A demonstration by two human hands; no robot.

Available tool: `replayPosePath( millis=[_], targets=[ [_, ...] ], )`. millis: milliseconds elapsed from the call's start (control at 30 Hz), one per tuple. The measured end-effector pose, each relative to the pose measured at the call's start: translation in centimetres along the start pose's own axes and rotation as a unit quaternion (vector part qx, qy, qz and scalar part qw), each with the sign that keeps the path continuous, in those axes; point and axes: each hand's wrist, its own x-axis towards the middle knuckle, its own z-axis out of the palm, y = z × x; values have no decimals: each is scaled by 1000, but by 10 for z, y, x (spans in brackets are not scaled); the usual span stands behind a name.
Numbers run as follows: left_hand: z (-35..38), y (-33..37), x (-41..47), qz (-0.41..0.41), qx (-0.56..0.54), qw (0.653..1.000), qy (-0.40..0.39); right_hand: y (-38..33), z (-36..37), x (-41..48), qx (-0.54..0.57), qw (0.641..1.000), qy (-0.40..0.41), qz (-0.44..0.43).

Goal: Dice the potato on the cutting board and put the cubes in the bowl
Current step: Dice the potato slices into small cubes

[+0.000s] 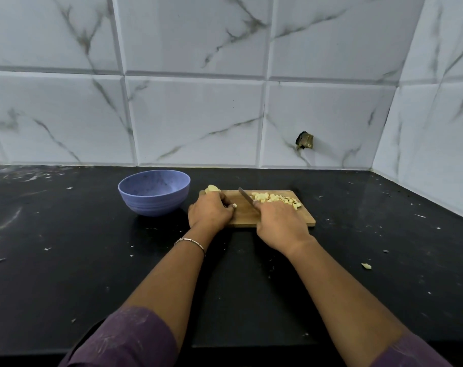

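A wooden cutting board lies on the black counter. A pile of pale potato cubes covers its far right part. My left hand rests on the board's left end, its fingers curled on a small potato piece. An uncut potato chunk shows just beyond that hand at the board's far left corner. My right hand grips a knife whose blade points away and left, tip over the middle of the board. A blue bowl stands left of the board and looks empty.
The black counter is speckled with small scraps; one potato bit lies to the right. Marble-patterned wall tiles close the back and right sides, with a broken hole in the back wall.
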Motion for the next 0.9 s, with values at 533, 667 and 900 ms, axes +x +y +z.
replayPosePath(
  millis=[533,667,900],
  targets=[
    [-17,-4,6,-15,-101,995,11,0,-3,-1,87,996,23,-25],
    [-18,-2,5,-2,-95,995,-14,-2,-4,-2,90,995,13,-30],
    [-12,-1,4,-2,-37,999,-24,-6,-7,-6,89,996,-7,-30]
  ],
)
